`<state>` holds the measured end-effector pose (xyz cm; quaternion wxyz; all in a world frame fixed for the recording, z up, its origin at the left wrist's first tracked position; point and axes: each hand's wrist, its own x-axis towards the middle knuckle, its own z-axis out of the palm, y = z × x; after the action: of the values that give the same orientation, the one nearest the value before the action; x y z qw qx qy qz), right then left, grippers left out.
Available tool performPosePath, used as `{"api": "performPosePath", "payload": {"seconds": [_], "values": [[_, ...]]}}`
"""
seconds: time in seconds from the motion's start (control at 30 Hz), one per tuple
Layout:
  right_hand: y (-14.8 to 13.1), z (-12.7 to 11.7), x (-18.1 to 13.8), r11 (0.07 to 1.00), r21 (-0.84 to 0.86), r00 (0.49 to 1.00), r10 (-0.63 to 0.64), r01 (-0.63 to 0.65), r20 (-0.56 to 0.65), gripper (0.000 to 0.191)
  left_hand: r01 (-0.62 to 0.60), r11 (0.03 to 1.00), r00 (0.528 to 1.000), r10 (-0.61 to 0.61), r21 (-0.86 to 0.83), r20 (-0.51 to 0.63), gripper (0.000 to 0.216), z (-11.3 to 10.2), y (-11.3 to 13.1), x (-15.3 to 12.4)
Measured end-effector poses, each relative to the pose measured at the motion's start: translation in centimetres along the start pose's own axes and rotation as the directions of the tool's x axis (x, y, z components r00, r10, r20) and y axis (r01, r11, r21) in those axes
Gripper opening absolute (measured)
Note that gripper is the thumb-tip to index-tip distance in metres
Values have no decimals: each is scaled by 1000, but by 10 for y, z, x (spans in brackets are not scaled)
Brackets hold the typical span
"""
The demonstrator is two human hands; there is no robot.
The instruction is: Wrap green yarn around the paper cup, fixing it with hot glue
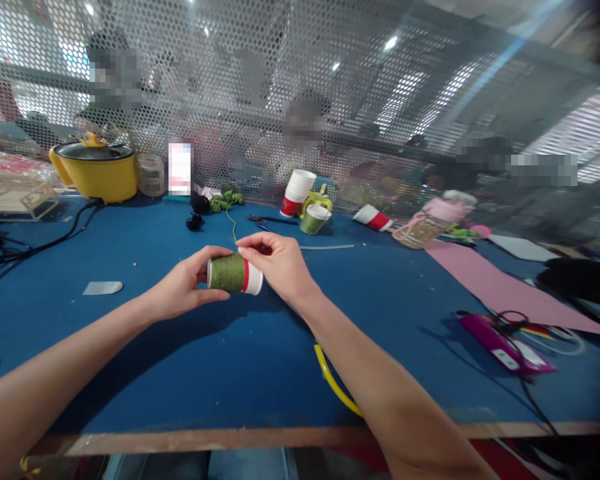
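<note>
My left hand [193, 283] grips a paper cup [227, 274] that lies on its side in the air above the blue table. Green yarn is wound around most of the cup; a red band and a white part stay bare at the right end. With thumb and forefinger pinched, my right hand [280, 263] holds the green yarn [234, 230] at the cup's upper edge. That strand runs back to a loose green yarn bundle [227, 199] on the table. Another cup wrapped in green [315, 219] stands further back, beside a stack of white and red paper cups [297, 193].
A yellow electric pot [103, 173], a glass jar [151, 175] and a lit phone [180, 168] stand at the back left. Pliers [275, 219] lie behind my hands. To the right are a tipped cup [373, 218], a pink bottle [435, 217], pink sheet [505, 283] and purple power strip [505, 343].
</note>
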<state>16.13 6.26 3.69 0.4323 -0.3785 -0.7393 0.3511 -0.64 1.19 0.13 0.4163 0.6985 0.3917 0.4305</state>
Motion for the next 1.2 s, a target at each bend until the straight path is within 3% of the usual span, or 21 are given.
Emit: {"api": "performPosePath", "payload": {"seconds": [0.3,0.67,0.87,1.03,1.2], "values": [[8,8,-4,991,-114,998,-66,64,-12,11,26,994,998,-19,109,-66,40,2,-1,0],[3,6,-4,991,-120,998,-55,55,3,11,37,985,999,-37,166,-3,37,0,-4,-1],[-5,10,-7,999,-27,997,-14,16,82,9,22,981,1000,-24,194,6,42,4,-2,-3],[-2,16,-9,1000,9,984,12,-13,180,9,83,972,996,-77,222,-34,51,8,1,-3],[7,9,3,999,4,980,34,-36,195,14,127,959,992,-120,254,-41,33,7,-1,-2]]}}
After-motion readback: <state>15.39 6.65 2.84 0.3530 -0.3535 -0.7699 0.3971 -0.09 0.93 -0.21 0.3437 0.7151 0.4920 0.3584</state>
